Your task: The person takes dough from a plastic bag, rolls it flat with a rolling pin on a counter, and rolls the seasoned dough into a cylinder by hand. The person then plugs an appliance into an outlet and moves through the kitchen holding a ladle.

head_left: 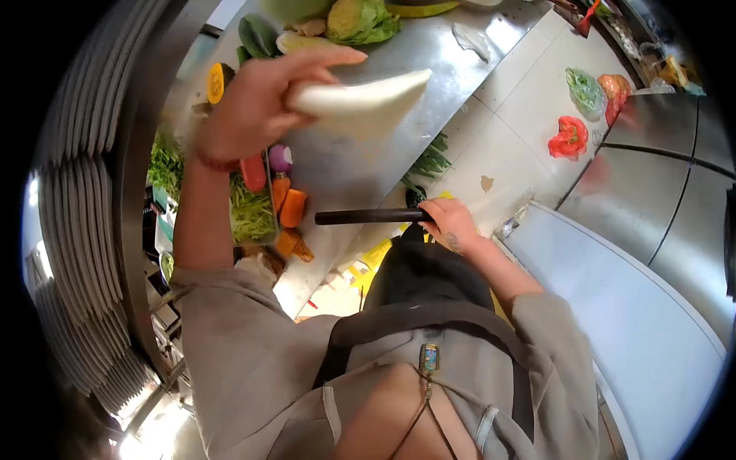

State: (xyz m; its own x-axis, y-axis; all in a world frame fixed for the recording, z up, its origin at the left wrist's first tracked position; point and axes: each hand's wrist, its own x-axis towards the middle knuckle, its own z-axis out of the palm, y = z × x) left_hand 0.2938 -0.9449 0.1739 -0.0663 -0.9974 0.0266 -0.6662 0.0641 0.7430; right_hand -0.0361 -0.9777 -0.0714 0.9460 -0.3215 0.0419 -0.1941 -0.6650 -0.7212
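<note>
In the head view, my left hand (257, 100) is closed around a pale white, tapered vegetable (364, 96), held above the metal worktop (337, 165). Motion blurs the vegetable, and its exact kind cannot be made out. My right hand (451, 222) is near my waist, its fingers wrapped around one end of a long dark rod (364, 217). The rod's free end points left, towards the worktop edge. Below my left wrist are a purple onion (281, 158), carrot pieces (293, 208) and a container of shredded green vegetable (253, 218).
A cabbage (360, 21) and a dark green vegetable (257, 35) lie at the worktop's far end. Stacked grey trays (84, 192) line the left side. Red plastic (569, 138) and bagged greens (585, 93) lie on the tiled floor. A white lid-like surface (613, 299) borders my right.
</note>
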